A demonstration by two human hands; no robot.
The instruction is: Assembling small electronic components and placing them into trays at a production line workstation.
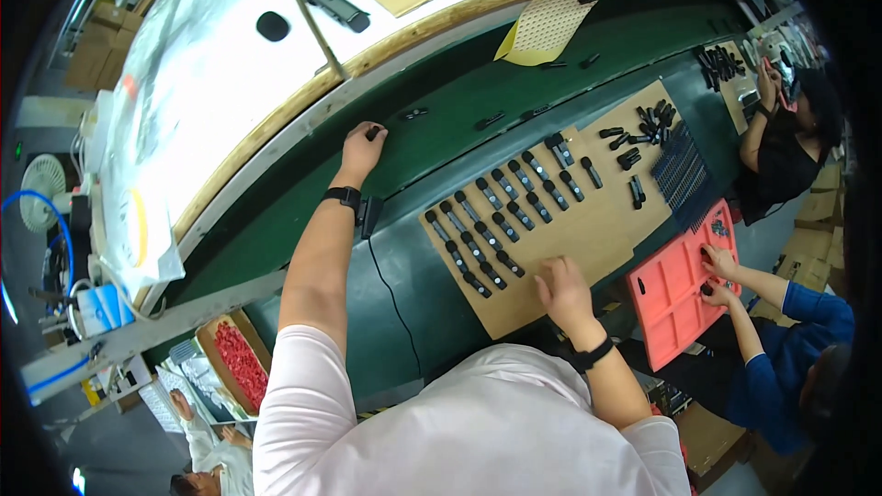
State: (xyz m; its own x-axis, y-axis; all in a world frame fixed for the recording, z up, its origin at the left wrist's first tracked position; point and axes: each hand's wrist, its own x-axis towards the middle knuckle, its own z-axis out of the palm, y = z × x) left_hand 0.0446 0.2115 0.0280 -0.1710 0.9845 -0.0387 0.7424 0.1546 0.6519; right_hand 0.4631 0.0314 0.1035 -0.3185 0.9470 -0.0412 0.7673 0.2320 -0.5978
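My left hand (363, 152) reaches out over the dark green belt, its fingers closed round a small black piece (372, 132) that the grip mostly hides. Close by on the belt lies a small black device (415, 114). My right hand (564, 292) hovers near the front edge of a brown cardboard sheet (542, 257), slightly blurred, thumb apart from its fingers and nothing visible in it. Several small black microphones (489, 191) with round heads lie on the sheet in slanted rows. A larger black microphone (558, 149) is at the far end of the rows.
A black stand (368, 217) with a cable is beside my left wrist. Loose black parts (654, 119) and a dark grid tray (682, 174) lie right. A co-worker in blue (790, 321) handles a pink tray (675, 298). A wooden-edged shelf (276, 106) borders the belt.
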